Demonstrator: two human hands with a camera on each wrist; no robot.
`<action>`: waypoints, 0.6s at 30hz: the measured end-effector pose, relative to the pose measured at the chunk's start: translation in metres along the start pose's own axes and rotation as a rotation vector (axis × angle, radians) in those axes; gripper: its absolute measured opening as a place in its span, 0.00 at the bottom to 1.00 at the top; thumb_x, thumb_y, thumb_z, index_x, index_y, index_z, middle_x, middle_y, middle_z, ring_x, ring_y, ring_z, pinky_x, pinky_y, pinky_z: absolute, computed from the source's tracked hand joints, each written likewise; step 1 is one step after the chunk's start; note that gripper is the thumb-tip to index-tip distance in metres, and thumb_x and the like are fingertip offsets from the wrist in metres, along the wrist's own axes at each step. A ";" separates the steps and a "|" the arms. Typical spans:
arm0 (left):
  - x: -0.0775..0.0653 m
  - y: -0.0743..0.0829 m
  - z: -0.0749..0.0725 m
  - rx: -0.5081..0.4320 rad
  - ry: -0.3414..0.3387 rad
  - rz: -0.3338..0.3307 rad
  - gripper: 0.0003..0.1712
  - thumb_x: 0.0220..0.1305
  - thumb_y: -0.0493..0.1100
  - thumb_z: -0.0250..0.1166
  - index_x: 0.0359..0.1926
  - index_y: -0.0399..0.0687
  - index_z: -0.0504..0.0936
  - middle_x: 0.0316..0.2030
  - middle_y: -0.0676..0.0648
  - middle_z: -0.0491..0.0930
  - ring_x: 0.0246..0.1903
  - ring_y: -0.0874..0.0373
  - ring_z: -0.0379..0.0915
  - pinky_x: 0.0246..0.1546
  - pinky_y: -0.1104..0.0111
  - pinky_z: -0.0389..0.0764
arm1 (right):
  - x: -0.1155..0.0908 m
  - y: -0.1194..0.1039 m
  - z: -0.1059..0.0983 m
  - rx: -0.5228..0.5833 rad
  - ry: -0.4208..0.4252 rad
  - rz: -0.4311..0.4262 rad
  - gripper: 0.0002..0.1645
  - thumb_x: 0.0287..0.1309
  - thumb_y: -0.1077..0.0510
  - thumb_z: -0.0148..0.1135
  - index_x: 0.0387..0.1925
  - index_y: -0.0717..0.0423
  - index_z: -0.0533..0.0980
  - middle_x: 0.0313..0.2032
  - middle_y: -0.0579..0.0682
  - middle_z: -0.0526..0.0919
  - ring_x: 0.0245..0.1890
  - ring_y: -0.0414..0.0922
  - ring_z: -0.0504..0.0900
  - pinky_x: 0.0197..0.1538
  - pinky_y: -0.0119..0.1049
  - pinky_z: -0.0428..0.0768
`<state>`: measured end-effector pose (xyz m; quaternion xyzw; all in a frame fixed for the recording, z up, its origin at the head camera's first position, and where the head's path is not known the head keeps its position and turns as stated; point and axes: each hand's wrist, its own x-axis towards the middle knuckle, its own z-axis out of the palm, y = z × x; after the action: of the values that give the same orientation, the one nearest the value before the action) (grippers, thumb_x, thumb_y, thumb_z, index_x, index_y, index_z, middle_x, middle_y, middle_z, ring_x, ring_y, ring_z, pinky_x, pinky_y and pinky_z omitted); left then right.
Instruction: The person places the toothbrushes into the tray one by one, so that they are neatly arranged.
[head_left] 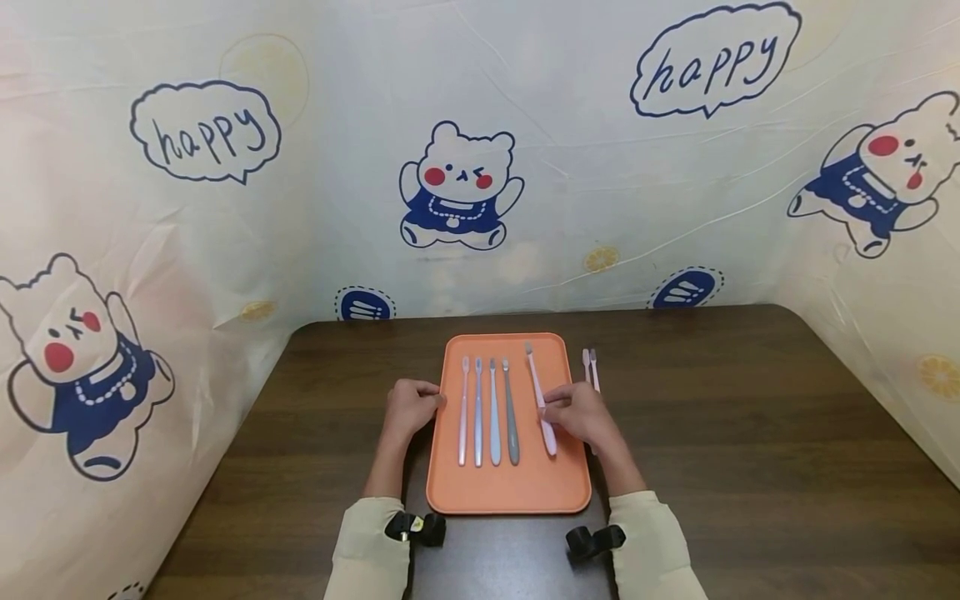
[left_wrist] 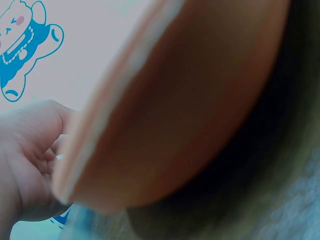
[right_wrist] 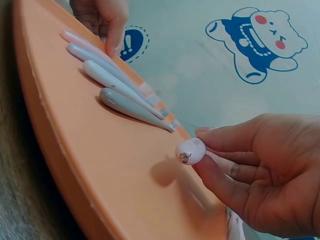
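Note:
My right hand (head_left: 579, 410) pinches a pale pink toothbrush (head_left: 536, 379) between thumb and fingers over the right part of the orange tray (head_left: 480, 498). Its rounded handle end (right_wrist: 189, 151) points at the camera in the right wrist view, with a shadow on the tray below. At the tray's left rim, my left hand (head_left: 411, 407) grips the edge with thumb and curled fingers. Several toothbrushes lie side by side on the tray: a pink one (head_left: 462, 417), a lavender-blue one (head_left: 478, 425), a light blue one (head_left: 495, 425) and a grey-green one (head_left: 512, 425).
Just right of the tray, partly behind my right hand, a pink toothbrush (head_left: 587, 362) and a darker one (head_left: 595, 367) lie on the brown wooden table (head_left: 750, 433). A printed cloth (head_left: 555, 208) with bears hangs around the table's back and sides.

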<state>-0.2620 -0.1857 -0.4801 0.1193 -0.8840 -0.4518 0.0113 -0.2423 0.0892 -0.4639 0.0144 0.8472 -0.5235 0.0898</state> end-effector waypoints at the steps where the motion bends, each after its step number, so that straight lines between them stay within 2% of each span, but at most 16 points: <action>1: 0.000 0.000 0.000 -0.002 0.000 -0.002 0.12 0.61 0.38 0.67 0.43 0.37 0.90 0.40 0.38 0.89 0.32 0.55 0.83 0.34 0.65 0.83 | 0.000 0.000 0.000 0.000 0.001 0.001 0.14 0.58 0.67 0.67 0.46 0.69 0.83 0.38 0.62 0.89 0.34 0.42 0.86 0.38 0.34 0.85; 10: 0.000 0.001 -0.001 -0.009 -0.004 -0.009 0.13 0.61 0.39 0.66 0.44 0.36 0.89 0.42 0.36 0.88 0.33 0.54 0.82 0.33 0.65 0.84 | 0.000 -0.002 0.003 0.001 -0.001 -0.002 0.14 0.59 0.67 0.67 0.47 0.69 0.83 0.39 0.63 0.89 0.34 0.42 0.87 0.39 0.34 0.86; 18: 0.001 0.000 -0.001 -0.019 -0.017 0.001 0.13 0.60 0.38 0.66 0.44 0.36 0.89 0.42 0.36 0.88 0.30 0.57 0.83 0.32 0.67 0.83 | 0.001 -0.003 0.009 0.020 -0.002 -0.006 0.13 0.59 0.66 0.68 0.45 0.70 0.83 0.36 0.61 0.90 0.31 0.40 0.86 0.36 0.34 0.86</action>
<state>-0.2632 -0.1866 -0.4796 0.1151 -0.8798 -0.4612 0.0051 -0.2419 0.0798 -0.4655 0.0122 0.8417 -0.5323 0.0891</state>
